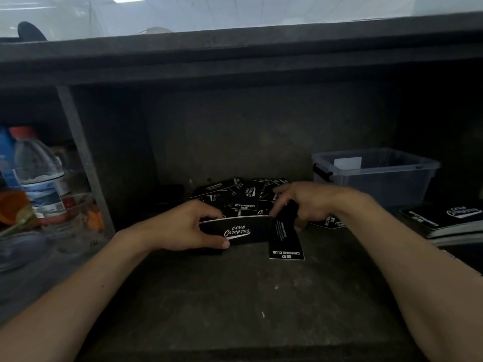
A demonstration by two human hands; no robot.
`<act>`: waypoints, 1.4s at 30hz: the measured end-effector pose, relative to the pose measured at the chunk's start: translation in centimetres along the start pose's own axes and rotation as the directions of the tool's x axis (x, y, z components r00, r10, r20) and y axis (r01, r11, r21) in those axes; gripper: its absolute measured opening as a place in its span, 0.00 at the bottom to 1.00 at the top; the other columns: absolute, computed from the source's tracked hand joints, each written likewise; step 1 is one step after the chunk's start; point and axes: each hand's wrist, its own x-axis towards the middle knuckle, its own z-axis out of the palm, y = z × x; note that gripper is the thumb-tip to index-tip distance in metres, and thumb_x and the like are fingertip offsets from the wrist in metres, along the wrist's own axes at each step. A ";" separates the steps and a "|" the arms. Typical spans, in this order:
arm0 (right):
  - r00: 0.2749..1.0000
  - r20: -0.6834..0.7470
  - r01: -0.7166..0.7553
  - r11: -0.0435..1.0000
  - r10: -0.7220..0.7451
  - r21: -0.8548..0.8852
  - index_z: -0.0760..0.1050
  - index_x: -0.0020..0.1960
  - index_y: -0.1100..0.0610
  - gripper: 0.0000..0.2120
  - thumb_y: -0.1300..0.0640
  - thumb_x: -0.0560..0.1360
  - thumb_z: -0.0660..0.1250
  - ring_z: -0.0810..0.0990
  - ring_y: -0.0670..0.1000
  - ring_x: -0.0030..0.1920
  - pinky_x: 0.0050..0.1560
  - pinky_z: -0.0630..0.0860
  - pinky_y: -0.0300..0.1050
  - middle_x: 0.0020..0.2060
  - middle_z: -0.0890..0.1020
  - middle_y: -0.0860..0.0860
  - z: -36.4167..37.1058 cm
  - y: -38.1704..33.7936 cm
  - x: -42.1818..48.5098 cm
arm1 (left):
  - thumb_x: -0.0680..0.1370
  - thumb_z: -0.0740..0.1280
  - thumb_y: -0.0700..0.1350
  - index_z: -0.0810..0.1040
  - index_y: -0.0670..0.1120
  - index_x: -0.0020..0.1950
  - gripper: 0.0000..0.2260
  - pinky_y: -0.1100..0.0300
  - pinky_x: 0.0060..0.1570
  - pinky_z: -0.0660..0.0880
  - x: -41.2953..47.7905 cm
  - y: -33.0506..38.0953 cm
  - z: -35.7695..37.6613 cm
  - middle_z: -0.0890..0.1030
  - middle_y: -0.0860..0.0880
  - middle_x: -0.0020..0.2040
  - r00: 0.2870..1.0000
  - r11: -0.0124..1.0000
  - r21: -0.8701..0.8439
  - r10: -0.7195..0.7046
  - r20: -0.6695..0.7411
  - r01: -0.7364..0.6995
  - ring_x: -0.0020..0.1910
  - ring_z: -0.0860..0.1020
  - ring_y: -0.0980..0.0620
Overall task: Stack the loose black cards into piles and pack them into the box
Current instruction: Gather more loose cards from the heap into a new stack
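Loose black cards with white "Camping Club" print lie scattered at the back of the dark desk. My left hand grips a small pile of cards upright on edge, thumb underneath and fingers over the top. My right hand holds a single black card that hangs down with its lower end on the desk, beside the pile's right end. A clear plastic box stands at the back right, with a pale card inside it.
A neat stack of black cards lies at the right edge. On the left stand a water bottle, a clear bowl and orange items behind a metal post. A dark shelf overhangs the desk.
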 end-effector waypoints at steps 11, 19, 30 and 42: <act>0.994 -0.001 0.108 0.994 -0.108 0.033 0.68 0.70 0.37 0.31 0.62 0.74 0.70 0.53 0.49 0.77 0.73 0.52 0.41 0.78 0.54 0.43 1.0 0.1 1.3 | 0.72 0.75 0.43 0.83 0.50 0.45 0.04 0.53 0.42 0.80 -0.2 -1.5 -1.1 0.85 0.50 0.40 0.993 0.984 0.138 -0.116 -0.017 0.117 0.40 0.83 0.53; 0.941 -0.330 0.173 0.939 -0.069 0.297 0.79 0.63 0.46 0.14 0.54 0.77 0.68 0.67 0.44 0.71 0.68 0.57 0.34 0.71 0.70 0.45 0.2 1.5 1.2 | 0.74 0.76 0.39 0.85 0.46 0.47 0.05 0.68 0.35 0.73 -0.4 -1.4 -2.0 0.84 0.56 0.36 0.990 0.986 0.102 -0.124 -0.066 0.130 0.33 0.79 0.65; 0.804 -0.574 0.134 0.894 0.155 0.429 0.83 0.41 0.55 0.08 0.57 0.65 0.80 0.81 0.46 0.36 0.35 0.74 0.33 0.36 0.84 0.48 -0.3 1.4 1.0 | 0.71 0.81 0.49 0.85 0.51 0.49 0.10 0.51 0.48 0.82 -0.6 -0.1 -1.5 0.87 0.52 0.44 0.992 0.989 0.080 -0.120 -0.042 0.123 0.45 0.85 0.53; 0.795 -0.605 0.315 0.823 0.043 0.473 0.83 0.51 0.55 0.11 0.60 0.69 0.77 0.81 0.43 0.40 0.44 0.75 0.34 0.40 0.84 0.51 -1.8 1.1 -0.2 | 0.76 0.75 0.42 0.84 0.53 0.52 0.07 0.54 0.51 0.82 -0.7 0.3 -1.2 0.86 0.55 0.47 0.994 0.988 0.119 -0.104 0.026 0.100 0.46 0.84 0.59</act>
